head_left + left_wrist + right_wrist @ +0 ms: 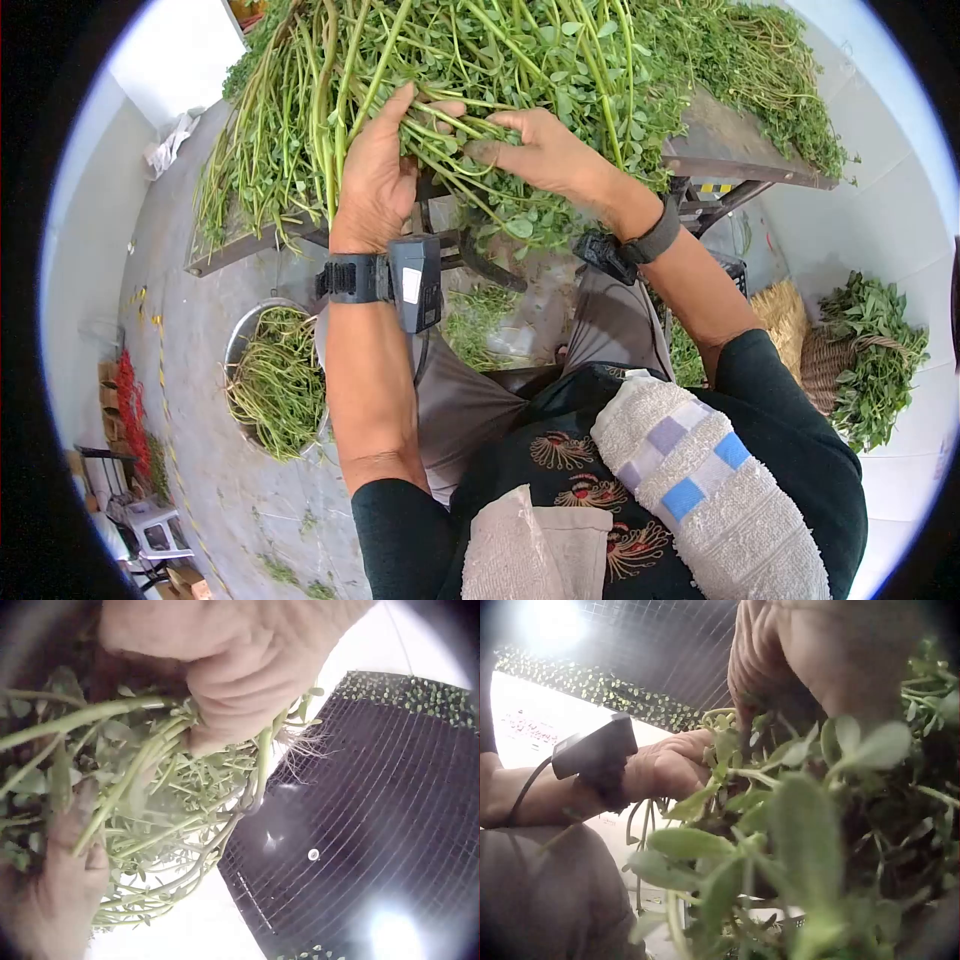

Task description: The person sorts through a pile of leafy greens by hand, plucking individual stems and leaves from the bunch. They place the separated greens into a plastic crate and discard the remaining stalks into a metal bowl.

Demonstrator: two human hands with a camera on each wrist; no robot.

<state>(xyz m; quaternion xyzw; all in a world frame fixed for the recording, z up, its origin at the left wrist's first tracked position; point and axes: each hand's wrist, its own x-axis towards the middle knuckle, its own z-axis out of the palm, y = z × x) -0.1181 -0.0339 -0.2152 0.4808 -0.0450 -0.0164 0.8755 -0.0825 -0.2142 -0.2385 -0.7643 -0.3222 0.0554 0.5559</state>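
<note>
A large heap of purslane (480, 50), green stems with small oval leaves, lies in front of me in the head view. My left hand (377, 175) grips a bunch of purslane stems (440, 150) at the heap's near edge, thumb up along them. From the other side, the right hand (550, 155) pinches the same bunch between thumb and fingers. Thin pale roots (300, 746) stick out beside the left hand (247, 667) in the left wrist view. Leaves partly cover the fingers of the right hand (825, 660) in the right wrist view.
The heap lies on a bench (740, 150) with a dark edge. At floor level on the left stands a metal basin (235, 350) holding green stems. A woven basket (825, 365) with leafy greens is at the right. Loose greens (480, 320) lie between my legs.
</note>
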